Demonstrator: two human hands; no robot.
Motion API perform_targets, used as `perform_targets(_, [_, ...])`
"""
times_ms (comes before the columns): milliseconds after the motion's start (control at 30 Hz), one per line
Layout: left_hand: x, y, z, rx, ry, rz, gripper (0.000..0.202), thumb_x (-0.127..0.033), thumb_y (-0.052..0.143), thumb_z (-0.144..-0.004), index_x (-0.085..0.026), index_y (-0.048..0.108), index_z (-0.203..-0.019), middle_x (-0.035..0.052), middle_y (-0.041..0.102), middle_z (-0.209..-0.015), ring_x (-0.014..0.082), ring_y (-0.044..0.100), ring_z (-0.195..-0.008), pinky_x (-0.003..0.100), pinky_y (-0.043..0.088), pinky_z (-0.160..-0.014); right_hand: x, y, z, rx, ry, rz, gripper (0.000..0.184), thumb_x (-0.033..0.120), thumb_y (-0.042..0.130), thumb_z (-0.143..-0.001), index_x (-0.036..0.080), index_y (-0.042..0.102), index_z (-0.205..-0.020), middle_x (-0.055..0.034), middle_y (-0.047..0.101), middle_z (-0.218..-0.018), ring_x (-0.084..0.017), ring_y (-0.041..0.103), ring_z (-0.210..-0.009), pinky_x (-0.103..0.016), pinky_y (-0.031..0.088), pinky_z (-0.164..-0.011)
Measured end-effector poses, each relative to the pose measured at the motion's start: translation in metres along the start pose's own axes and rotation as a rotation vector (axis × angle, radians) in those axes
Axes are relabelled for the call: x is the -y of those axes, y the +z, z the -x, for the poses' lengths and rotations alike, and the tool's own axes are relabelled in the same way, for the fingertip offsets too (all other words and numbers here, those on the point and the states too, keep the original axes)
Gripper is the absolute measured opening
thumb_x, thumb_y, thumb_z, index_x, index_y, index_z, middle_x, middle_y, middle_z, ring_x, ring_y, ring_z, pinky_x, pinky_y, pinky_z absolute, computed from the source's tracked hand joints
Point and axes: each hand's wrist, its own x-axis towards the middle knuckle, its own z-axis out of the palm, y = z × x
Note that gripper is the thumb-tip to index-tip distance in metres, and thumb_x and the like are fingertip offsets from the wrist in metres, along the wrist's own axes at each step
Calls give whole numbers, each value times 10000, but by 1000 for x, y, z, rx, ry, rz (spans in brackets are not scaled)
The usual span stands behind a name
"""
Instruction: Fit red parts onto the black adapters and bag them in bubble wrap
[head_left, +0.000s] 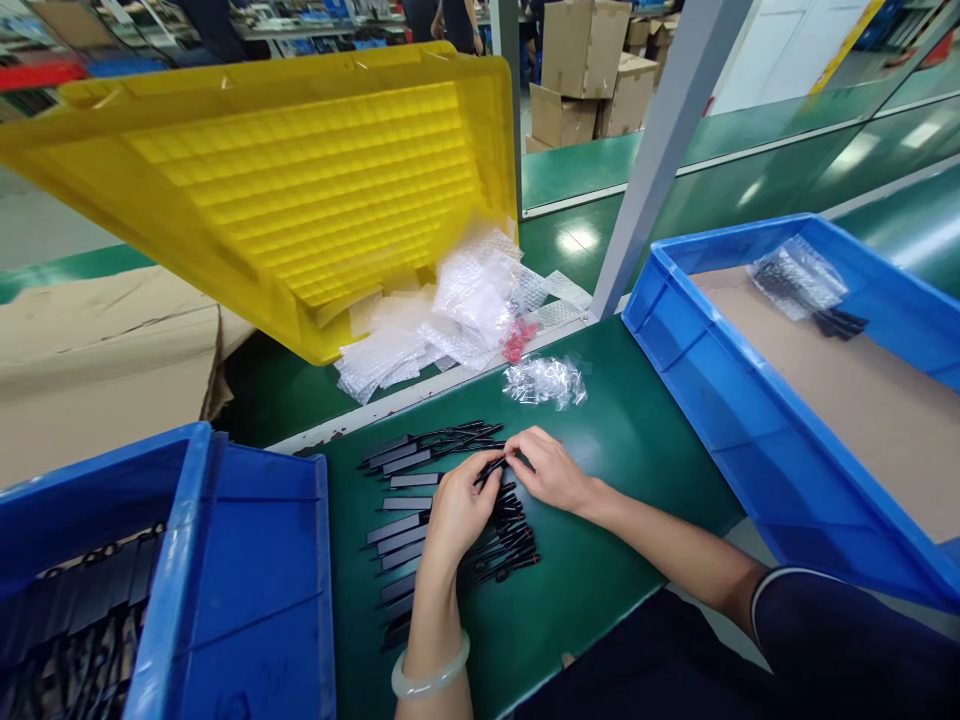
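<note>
Above the green worktop (615,440), my left hand (461,505) is closed round a thin black cable (491,468). The fingertips of my right hand (546,468) pinch together at that cable's end; any small piece between them is hidden. Under and beside my left hand lies a row of flat black bars with cables (401,530), their cable ends pointing right. More of these bars (405,460) lie just beyond the hands. A small heap of clear plastic pieces (546,382) sits past my right hand.
Blue crates stand at left (262,580), with black cabled bars inside, and at right (697,370), with a bubble-wrapped bundle (799,278). A yellow tray (300,190) leans behind bubble-wrap bags (472,295) and small red pieces (517,340). A grey post (667,150) rises beyond the worktop.
</note>
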Motion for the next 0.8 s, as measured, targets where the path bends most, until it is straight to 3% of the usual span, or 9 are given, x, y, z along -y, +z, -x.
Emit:
perform_targets(133, [-5,1,0,-15,-110,-73,206,-280,502,-834,-251,645,-980,-22,703,-864,134,540,-587,249,401,-610,5,1,1,-9,-40,-14,90,139,437,-924,197,500,-896,-51,609,-842,-193,518,-814,-306,453,-743])
perform_targets(233, [-8,2,-1,-49,-138,-134,161,-261,508,-824,-252,633,-927,-39,668,-755,123,487,-532,239,338,-553,8,4,2,-12,-62,-30,87,134,440,-919,195,498,-896,-54,613,-848,-194,518,-817,-303,453,-739])
perform_targets(367, [-6,3,-1,-76,-148,-213,103,-257,497,-825,-232,587,-869,-41,614,-683,122,465,-518,240,299,-534,2,-4,-1,28,25,27,62,139,480,-910,187,513,-933,-51,626,-880,-187,533,-842,-287,448,-744])
perform_targets(533, [-1,3,-2,-102,-123,-195,136,-307,489,-822,-233,577,-895,-38,600,-674,126,456,-508,244,351,-567,-25,-35,-10,88,234,211,67,121,516,-902,182,544,-898,-46,617,-848,-189,533,-821,-297,420,-739])
perform_targets(633, [1,4,-3,-97,-98,-162,173,-335,490,-815,-238,594,-914,-26,643,-746,131,492,-525,254,393,-587,-36,-51,-13,162,260,258,109,88,556,-870,177,561,-807,-35,601,-791,-188,515,-776,-303,406,-732])
perform_targets(800, [3,5,-3,-154,5,-114,175,-362,517,-799,-224,608,-858,17,670,-857,183,616,-758,282,469,-727,-38,-59,-10,304,247,310,81,133,622,-853,163,604,-780,-55,572,-856,-203,505,-845,-312,407,-772])
